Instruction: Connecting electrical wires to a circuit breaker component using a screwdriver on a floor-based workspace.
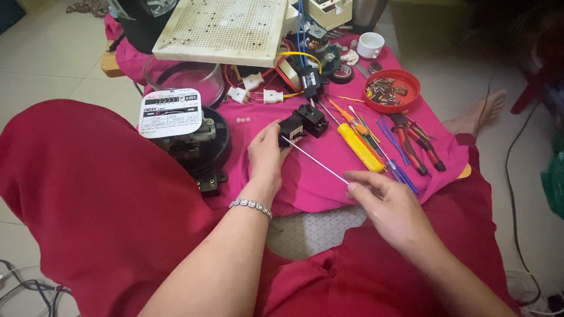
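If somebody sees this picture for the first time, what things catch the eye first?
First, the two hands at the centre: the left hand holds a small black electrical block, and the right hand points a thin metal rod into it. Next, the bright pink cloth beneath, with a yellow-handled screwdriver and red pliers to the right, and an open electricity meter on the left.
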